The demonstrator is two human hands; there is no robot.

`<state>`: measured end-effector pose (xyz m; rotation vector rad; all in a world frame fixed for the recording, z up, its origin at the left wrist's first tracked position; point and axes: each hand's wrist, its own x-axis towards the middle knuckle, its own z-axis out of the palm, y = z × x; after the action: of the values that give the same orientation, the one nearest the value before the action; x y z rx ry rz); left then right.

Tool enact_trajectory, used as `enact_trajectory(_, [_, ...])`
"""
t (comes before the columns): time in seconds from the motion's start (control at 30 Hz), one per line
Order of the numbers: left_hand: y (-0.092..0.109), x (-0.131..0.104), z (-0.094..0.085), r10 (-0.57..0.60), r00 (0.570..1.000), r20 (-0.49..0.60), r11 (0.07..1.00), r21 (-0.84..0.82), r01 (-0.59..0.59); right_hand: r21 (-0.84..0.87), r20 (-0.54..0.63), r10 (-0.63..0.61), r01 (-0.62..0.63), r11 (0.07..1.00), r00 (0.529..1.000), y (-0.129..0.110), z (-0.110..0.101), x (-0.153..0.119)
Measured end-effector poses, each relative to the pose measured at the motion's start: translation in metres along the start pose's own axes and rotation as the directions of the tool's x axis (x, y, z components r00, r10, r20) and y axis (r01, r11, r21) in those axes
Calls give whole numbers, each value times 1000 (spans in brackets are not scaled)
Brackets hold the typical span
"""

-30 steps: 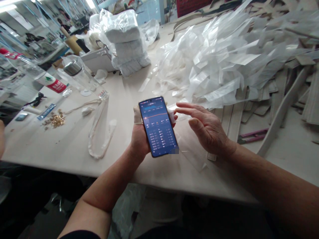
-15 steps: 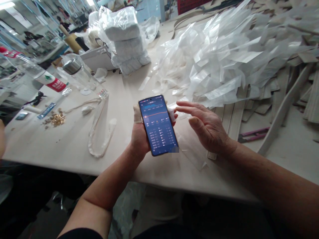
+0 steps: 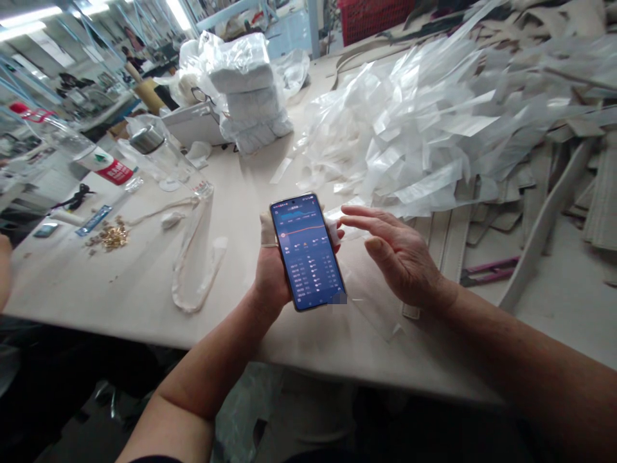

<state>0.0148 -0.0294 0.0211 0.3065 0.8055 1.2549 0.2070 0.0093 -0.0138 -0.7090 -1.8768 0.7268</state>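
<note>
1. The phone [image 3: 308, 254] was at the centre of the frame, above the surface [image 3: 144, 292], its lit screen facing the camera.
2. The left hand [image 3: 272, 273] was the nearer one: clamped on the phone from below and the left, its fingertips showing past the right edge.
3. From the right hand [image 3: 405, 260], the phone lay toward the left of the frame. That hand held nothing, thumb and forefinger apart, its fingers pointing left, just beside the phone's right edge. Whether they touched the other hand's fingertips, I could not tell.
4. The phone's long axis ran steeply up the frame, its top end leaning left, its bottom end pointing down and slightly right.
</note>
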Motion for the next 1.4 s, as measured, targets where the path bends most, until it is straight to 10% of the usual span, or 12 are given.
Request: enact_trajectory(1.4, [-1,0,-2,4,1000,12,1000,-4,-4,5,-3,7,-7,1000,1000,2,1,-1])
